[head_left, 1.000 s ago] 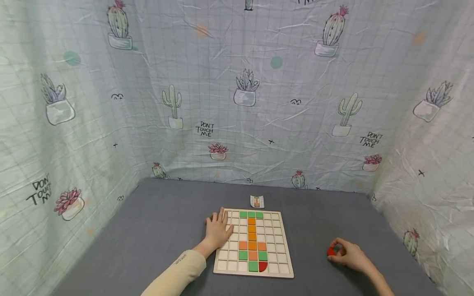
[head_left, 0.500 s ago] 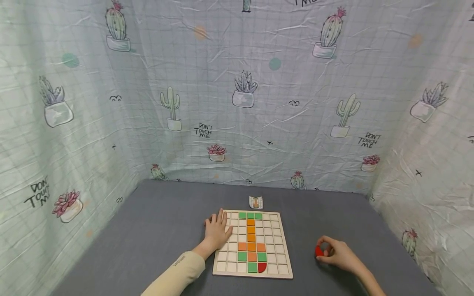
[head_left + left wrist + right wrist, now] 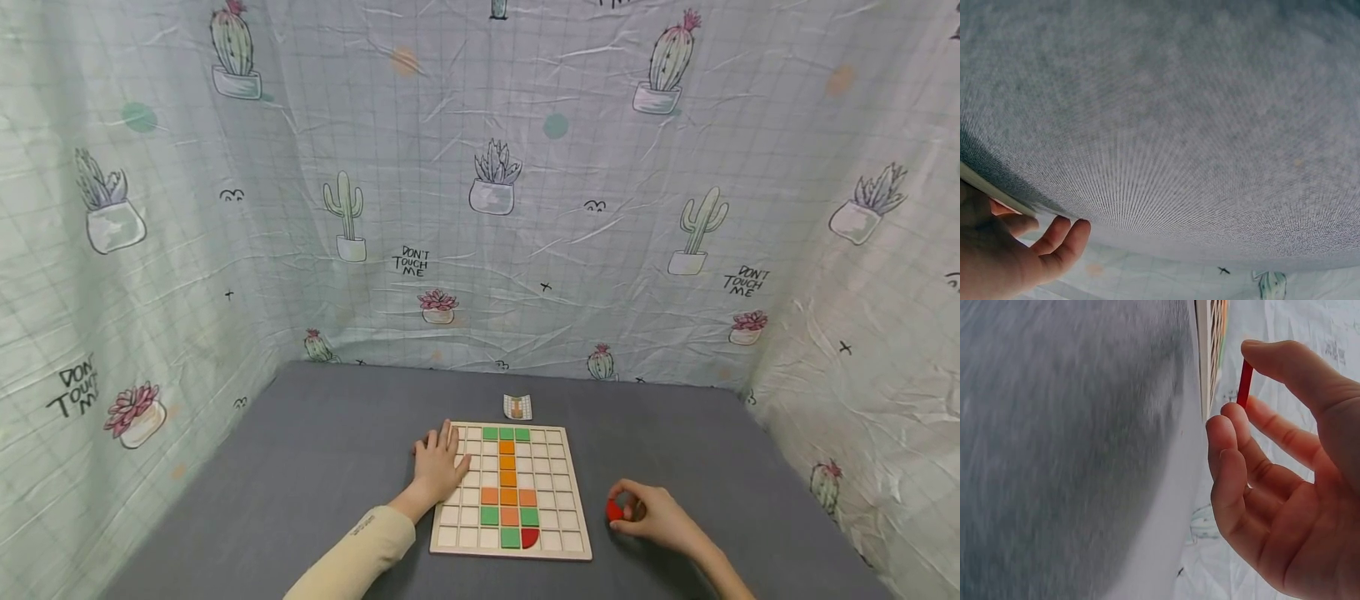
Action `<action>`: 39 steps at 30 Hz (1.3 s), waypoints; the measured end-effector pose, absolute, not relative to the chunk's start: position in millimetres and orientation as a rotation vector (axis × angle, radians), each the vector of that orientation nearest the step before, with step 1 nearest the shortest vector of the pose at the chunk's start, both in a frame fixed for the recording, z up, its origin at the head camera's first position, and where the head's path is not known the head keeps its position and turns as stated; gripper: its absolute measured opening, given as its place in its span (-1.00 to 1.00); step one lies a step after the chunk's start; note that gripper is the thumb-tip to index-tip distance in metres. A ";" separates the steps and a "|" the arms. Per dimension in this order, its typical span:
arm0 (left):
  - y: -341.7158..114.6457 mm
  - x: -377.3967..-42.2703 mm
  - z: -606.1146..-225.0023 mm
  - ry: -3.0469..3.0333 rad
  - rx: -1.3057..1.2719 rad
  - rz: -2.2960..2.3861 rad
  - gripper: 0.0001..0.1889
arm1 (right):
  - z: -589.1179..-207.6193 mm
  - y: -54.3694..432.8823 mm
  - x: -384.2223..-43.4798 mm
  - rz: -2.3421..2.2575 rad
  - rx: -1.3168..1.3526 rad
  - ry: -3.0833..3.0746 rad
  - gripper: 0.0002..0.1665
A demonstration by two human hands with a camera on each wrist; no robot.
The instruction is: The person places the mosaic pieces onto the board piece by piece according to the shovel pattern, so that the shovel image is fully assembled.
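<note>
My left hand (image 3: 437, 467) rests on the left edge of a wooden grid board (image 3: 568, 501), fingers spread and fairly straight. In the left wrist view its fingertips (image 3: 1082, 228) reach past the board's rim. To the right of the board, my right hand (image 3: 654, 515) pinches a red tile (image 3: 615, 510) between thumb and fingers. The right wrist view shows that tile (image 3: 1245, 384) edge-on, thin and flat. On the board lie green tiles (image 3: 507, 434), a column of orange tiles (image 3: 507, 462), salmon tiles (image 3: 490, 495) and a red quarter-round tile (image 3: 529, 537) in the front row.
A small pattern card (image 3: 517, 407) lies just behind the board. Grey cloth (image 3: 337, 450) covers the table. A curtain (image 3: 495, 275) printed with cacti hangs at the back and along both sides.
My right hand has moved left toward the board, carrying the red tile. The left hand has stayed in its place on the board's edge.
</note>
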State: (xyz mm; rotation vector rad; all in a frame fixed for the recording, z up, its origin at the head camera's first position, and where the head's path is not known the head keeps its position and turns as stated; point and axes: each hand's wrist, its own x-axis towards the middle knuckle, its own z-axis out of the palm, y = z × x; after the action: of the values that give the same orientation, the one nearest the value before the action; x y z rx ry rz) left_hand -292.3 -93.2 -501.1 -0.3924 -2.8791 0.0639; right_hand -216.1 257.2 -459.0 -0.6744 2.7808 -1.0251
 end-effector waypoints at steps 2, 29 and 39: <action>-92.7 -291.9 -500.6 -2.875 -0.390 0.075 -0.38 | -459.4 252.9 -216.0 -1.035 -0.687 2.772 -0.59; -91.5 -294.5 -505.3 -2.885 -0.394 0.110 -0.37 | -453.4 176.9 -215.4 -1.031 -0.942 2.565 -0.70; -92.7 -295.8 -503.3 -2.901 -0.399 0.097 -0.37 | -454.7 148.8 -215.5 -0.974 -1.045 2.552 -0.70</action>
State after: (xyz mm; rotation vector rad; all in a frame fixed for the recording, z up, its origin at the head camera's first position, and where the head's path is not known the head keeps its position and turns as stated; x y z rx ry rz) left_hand -295.8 -92.7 -503.3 -0.3987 -2.9015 0.0971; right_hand -215.5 148.8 -454.7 -1.0451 2.5520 -0.9736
